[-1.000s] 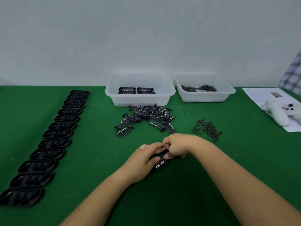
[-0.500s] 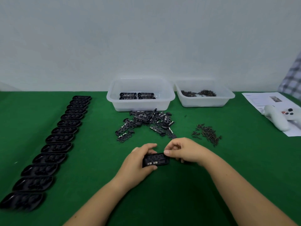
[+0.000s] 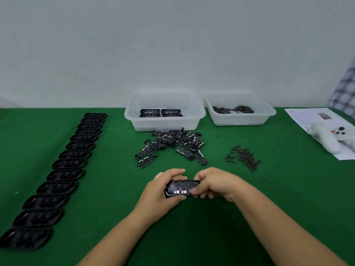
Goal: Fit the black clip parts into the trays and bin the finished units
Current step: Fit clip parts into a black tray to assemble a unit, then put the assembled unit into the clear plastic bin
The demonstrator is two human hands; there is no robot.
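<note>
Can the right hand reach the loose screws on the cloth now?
Probably not at once: the right hand grips the black unit with the left hand. The way to the screws looks free.

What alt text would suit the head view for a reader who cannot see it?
Both hands, left hand and right hand, grip one black unit above a green table. Beyond lie loose clip parts, two clear bins, and empty trays at left.

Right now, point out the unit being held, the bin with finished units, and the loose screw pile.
held unit [image 3: 182, 188], head view, on its top face between the hands
finished-units bin [image 3: 199, 114], head view, on its right rim
loose screw pile [image 3: 244, 157], head view, pile's middle
</note>
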